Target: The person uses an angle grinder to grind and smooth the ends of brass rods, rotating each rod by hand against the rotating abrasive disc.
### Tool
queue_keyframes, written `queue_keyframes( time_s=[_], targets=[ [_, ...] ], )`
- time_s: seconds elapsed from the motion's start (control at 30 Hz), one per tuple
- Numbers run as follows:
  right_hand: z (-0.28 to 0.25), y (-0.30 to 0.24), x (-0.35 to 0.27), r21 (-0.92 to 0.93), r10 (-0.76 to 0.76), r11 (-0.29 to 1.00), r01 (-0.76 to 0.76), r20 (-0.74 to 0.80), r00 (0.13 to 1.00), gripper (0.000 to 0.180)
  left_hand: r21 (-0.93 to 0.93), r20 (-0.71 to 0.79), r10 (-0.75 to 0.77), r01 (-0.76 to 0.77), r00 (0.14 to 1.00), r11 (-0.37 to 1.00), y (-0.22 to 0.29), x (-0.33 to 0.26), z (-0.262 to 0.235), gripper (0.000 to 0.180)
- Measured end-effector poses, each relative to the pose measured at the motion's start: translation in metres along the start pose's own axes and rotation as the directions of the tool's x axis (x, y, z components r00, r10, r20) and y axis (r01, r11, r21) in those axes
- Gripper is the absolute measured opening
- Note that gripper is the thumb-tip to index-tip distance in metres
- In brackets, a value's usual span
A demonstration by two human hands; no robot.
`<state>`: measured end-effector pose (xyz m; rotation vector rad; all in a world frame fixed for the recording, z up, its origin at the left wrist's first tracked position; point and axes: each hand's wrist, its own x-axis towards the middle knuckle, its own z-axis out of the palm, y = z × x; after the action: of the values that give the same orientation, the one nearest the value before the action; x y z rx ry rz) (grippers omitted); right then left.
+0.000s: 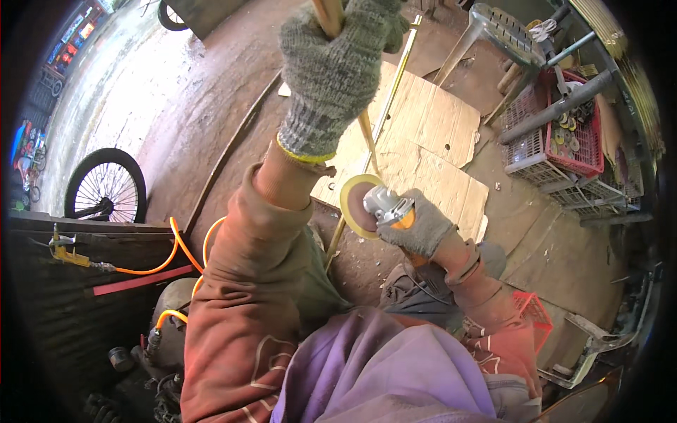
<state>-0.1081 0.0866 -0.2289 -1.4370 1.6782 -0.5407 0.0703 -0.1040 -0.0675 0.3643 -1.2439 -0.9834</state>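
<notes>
My left hand, in a grey knitted glove with a yellow cuff edge, is raised at the upper middle. Its fingers are wrapped round a slim tan rod, which looks wooden and slants down toward the grinder. My right hand, also gloved, grips an angle grinder with an orange and silver head. The grinder's round disc, yellow-rimmed with a brownish middle, faces left. The rod's lower end is close to the disc; I cannot tell whether they touch. Beneath both hands lies flattened cardboard.
A long shiny strip crosses the cardboard. To the right, a plastic chair stands near a red crate holding discs. On the left are a spoked wheel and an orange air hose with a yellow fitting.
</notes>
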Motion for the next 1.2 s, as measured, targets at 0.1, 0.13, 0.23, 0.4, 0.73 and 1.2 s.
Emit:
queue_keyframes(
  time_s=[0.1, 0.13, 0.23, 0.4, 0.73, 1.2],
  targets=[
    [-0.006, -0.018, 0.009, -0.008, 0.046, 0.999, -0.046, 0.021, 0.999, 0.081, 0.079, -0.022, -0.046, 0.047, 0.999, 0.996, 0.010, -0.009, 0.005, 0.035],
    [-0.013, -0.025, 0.014, -0.012, 0.067, 0.998, -0.066, 0.015, 0.998, 0.082, 0.132, -0.026, -0.067, 0.070, 0.997, 0.989, 0.019, -0.010, 0.009, 0.034],
    [-0.012, -0.017, 0.014, 0.037, 0.050, 0.998, -0.049, -0.022, 0.999, 0.081, 0.127, -0.056, -0.125, 0.132, 0.991, 0.983, 0.023, -0.014, 0.020, 0.031],
    [-0.010, -0.020, -0.010, -0.092, -0.041, 0.995, 0.047, 0.065, 0.997, 0.082, 0.221, 0.145, -0.065, 0.032, 0.987, 0.975, 0.029, -0.014, 0.015, 0.022],
    [-0.033, -0.033, -0.029, -0.363, 0.096, 0.929, -0.072, 0.048, 0.994, 0.082, 0.147, 0.406, 0.369, -0.458, 0.836, 0.877, 0.020, -0.018, 0.033, 0.027],
    [-0.065, -0.055, -0.060, -0.668, 0.286, 0.710, -0.223, -0.015, 0.958, 0.085, 0.586, 0.640, 0.021, -0.505, 0.768, 0.633, 0.036, -0.031, 0.097, 0.022]
  ],
)
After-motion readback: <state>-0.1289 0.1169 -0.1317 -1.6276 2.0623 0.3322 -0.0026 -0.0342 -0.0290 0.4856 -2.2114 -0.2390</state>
